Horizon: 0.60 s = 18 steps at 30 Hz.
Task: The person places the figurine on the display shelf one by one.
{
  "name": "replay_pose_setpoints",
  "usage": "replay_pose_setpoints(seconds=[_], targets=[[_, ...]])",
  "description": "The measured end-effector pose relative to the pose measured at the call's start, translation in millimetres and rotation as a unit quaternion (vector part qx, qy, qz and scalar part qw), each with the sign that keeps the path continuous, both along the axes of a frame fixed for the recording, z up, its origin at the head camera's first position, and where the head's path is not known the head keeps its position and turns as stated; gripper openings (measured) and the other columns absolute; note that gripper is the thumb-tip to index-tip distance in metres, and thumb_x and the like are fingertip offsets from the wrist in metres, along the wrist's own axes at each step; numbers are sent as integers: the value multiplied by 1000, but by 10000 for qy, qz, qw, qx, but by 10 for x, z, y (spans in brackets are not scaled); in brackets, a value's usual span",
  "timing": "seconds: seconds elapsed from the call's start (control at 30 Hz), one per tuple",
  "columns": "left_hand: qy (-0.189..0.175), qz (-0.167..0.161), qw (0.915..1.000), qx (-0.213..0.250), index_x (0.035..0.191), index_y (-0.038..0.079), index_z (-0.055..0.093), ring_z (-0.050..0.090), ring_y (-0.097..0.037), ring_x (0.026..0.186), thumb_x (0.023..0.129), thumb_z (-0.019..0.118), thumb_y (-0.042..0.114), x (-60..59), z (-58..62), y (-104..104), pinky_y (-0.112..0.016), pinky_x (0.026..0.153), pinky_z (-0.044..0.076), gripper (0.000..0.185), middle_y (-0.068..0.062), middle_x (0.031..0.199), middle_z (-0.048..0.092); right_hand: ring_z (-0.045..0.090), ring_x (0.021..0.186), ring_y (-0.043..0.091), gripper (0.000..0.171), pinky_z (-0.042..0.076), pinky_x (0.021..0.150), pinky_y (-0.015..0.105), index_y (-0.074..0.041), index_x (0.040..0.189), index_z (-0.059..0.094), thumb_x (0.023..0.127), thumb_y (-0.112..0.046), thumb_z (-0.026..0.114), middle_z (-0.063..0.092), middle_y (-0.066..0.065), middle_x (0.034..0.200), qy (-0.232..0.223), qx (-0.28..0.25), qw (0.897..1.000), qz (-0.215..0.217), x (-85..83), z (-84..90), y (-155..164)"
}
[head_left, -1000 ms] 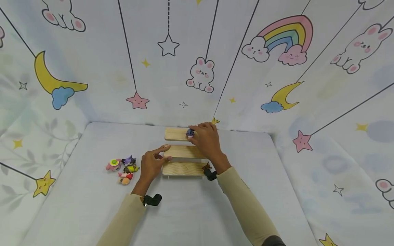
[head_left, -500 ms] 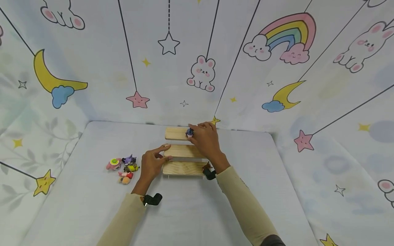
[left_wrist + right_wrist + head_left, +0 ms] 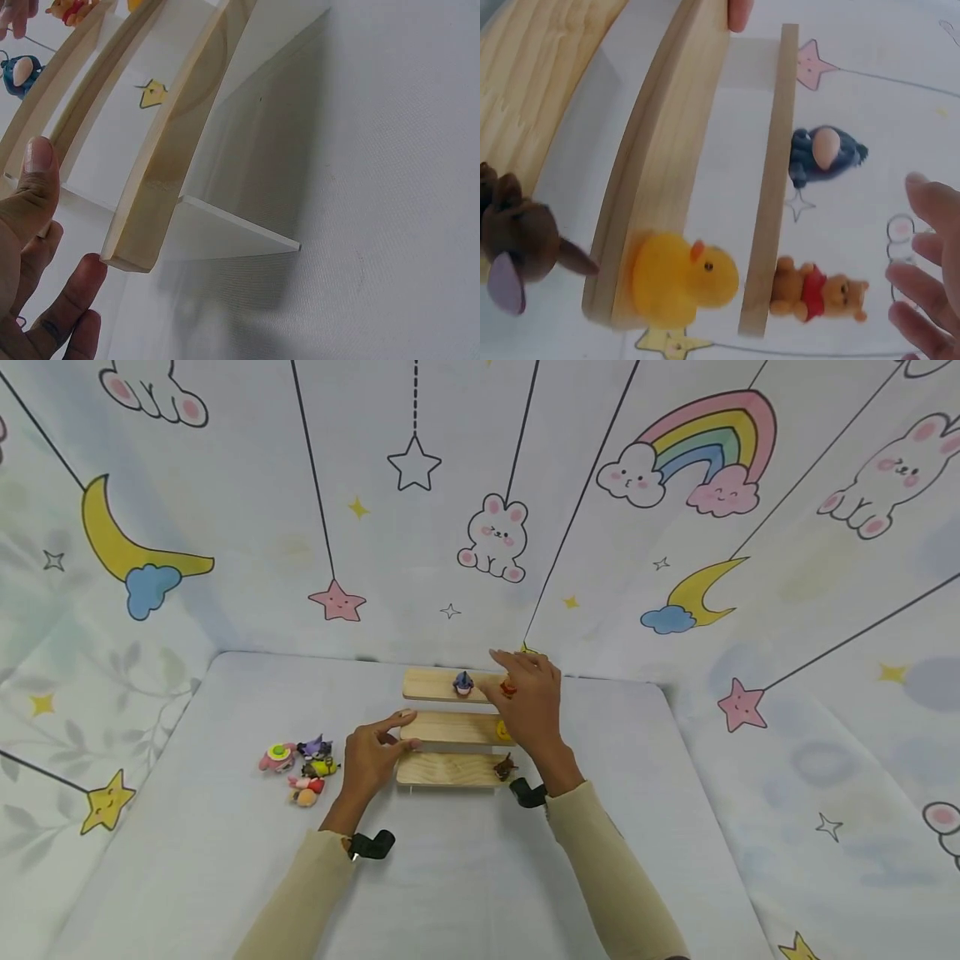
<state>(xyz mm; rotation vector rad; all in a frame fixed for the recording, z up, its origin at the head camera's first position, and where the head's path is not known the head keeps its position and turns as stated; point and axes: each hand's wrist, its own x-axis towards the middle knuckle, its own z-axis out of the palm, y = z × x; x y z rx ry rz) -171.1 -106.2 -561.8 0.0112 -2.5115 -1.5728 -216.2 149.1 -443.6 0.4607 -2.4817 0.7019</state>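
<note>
A three-tier wooden display stand stands at the far side of the table. My left hand holds the left end of its middle board, thumb and fingers around the edge. On the top board a blue donkey figurine sits upright, beside a bear figurine in a red top. My right hand hovers above the right end, fingers spread, apart from both figurines. A yellow rubber duck rests on the middle board's right end. A brown, big-eared figurine sits on the bottom board's right end.
Several small figurines lie in a cluster left of the stand, among them a pink one, a purple one and a yellow-and-black one. A patterned cloth backdrop rises right behind the table.
My right hand has let go of the blue donkey figurine and drawn back to the right, leaving it on the top board. My left hand has kept its hold on the stand.
</note>
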Motion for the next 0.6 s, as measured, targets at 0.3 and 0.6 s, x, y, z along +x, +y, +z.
replay_pose_setpoints(seconds=[0.3, 0.6], targets=[[-33, 7, 10000, -34, 132, 40, 75, 73, -20, 86, 87, 88, 32, 0, 6, -10, -27, 59, 48, 48, 6, 144, 69, 63, 119, 35, 51, 37, 108, 61, -17, 139, 72, 91, -28, 87, 74, 10, 137, -193, -1151, 9929, -250, 67, -36, 336], [-86, 18, 9999, -72, 133, 40, 74, 73, -20, 88, 87, 88, 32, -1, 2, -3, -28, 59, 48, 49, 5, 146, 68, 72, 120, 32, 53, 50, 109, 58, -20, 142, 70, 93, -32, 84, 70, 8, 143, -1386, -1655, 9748, -559, 140, -278, 509]])
